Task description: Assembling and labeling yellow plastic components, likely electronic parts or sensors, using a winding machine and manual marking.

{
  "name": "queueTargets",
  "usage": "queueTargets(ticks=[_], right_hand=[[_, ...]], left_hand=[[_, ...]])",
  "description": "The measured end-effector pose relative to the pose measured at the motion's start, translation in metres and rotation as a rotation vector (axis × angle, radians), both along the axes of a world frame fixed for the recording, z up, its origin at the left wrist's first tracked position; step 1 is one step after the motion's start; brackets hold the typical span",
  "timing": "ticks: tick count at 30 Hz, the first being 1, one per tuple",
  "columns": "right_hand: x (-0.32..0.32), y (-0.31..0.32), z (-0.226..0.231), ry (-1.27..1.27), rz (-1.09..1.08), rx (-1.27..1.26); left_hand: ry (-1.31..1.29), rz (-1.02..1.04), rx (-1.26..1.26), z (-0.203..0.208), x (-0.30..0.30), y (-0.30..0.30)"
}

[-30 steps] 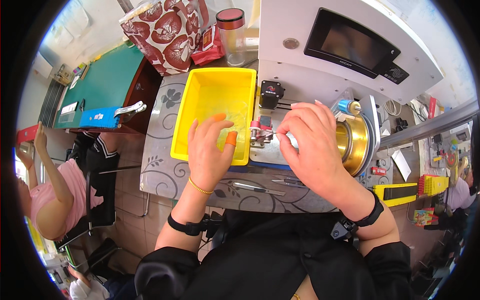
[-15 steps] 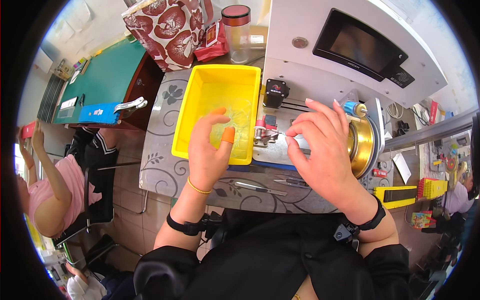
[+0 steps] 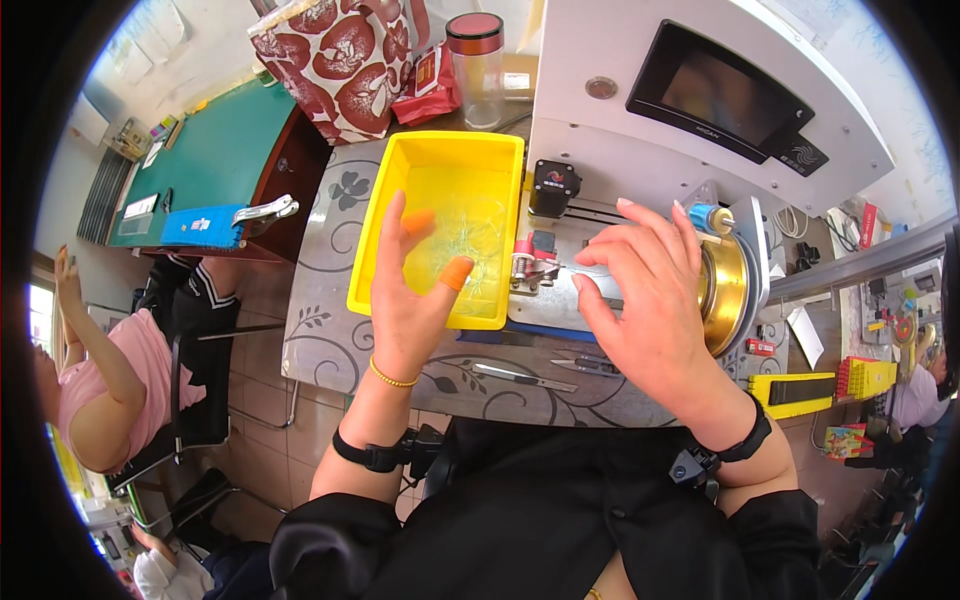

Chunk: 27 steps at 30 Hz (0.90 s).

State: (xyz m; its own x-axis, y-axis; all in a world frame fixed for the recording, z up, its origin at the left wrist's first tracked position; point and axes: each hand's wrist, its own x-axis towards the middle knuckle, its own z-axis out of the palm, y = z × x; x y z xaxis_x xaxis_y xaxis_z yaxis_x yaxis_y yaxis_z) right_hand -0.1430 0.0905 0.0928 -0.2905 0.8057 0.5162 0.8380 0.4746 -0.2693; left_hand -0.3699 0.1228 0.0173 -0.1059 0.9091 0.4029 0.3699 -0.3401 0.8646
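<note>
My left hand (image 3: pixel 405 290) is open over the near left part of a yellow plastic bin (image 3: pixel 366 240), its fingers apart. Orange finger covers sit on its thumb and one finger. Inside the bin lie thin, clear, thread-like strands (image 3: pixel 465 235). To the right, my right hand (image 3: pixel 650 300) hovers above the metal bed of a white bench machine (image 3: pixel 590 115), its thumb and index finger apart and nothing visible between them. Its fingertips are just right of a small metal clamp fixture (image 3: pixel 530 268) with a red part. Behind my right wrist is a gold-coloured spool (image 3: pixel 722 290).
Tweezers (image 3: pixel 525 377) and a dark-handled tool (image 3: pixel 588 366) lie along the table's near side. A clear jar with a red lid (image 3: pixel 478 75) and a patterned bag (image 3: pixel 340 70) stand behind the bin. A person in pink (image 3: pixel 115 390) sits at far left.
My right thumb and index finger have parted from a near pinch. My left hand has spread, its fingers lifting away from over the strands.
</note>
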Motion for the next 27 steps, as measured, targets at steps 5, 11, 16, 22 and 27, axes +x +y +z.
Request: queueTargets(ticks=[5, 11, 16, 22, 27], right_hand=[[0.002, 0.000, 0.001, -0.018, 0.007, -0.003], [0.001, 0.001, 0.000, -0.008, 0.008, 0.005], [0.000, 0.005, -0.003, -0.013, 0.023, 0.026], [0.000, 0.008, -0.004, 0.057, 0.072, 0.030], [0.014, -0.003, 0.015, 0.178, 0.127, 0.045]], left_hand=[[0.056, 0.022, 0.071, 0.003, 0.001, -0.001], [0.084, -0.023, 0.041, -0.009, -0.009, 0.001], [0.084, -0.007, 0.106, -0.003, -0.005, 0.000], [0.063, 0.002, 0.052, 0.002, -0.001, -0.002], [0.062, -0.008, 0.026, -0.009, -0.006, 0.003]])
